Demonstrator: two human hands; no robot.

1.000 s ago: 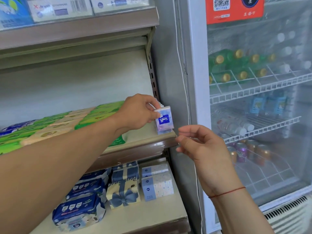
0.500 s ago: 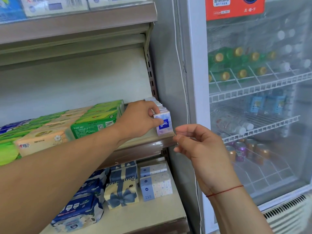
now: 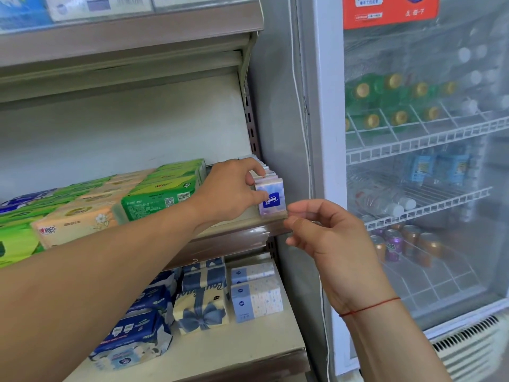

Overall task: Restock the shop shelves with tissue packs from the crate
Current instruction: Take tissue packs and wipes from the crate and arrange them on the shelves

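The left hand (image 3: 231,190) grips the small white-and-blue plastic-wrapped tissue pack (image 3: 272,199), upright at the front of a row on the beige metal shelf (image 3: 237,237). At its 4 o'clock, the right hand (image 3: 330,238) hangs loosely curled and empty. Green rectangular tissue packs (image 3: 162,194) lie at 9 o'clock.

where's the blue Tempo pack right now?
Head view, centre: the Tempo pack stands at the right end of the middle shelf, at its front edge, held by the left hand, right of the green packs.

Shop: stocked shelves (image 3: 234,227) beside drinks fridge (image 3: 413,161).
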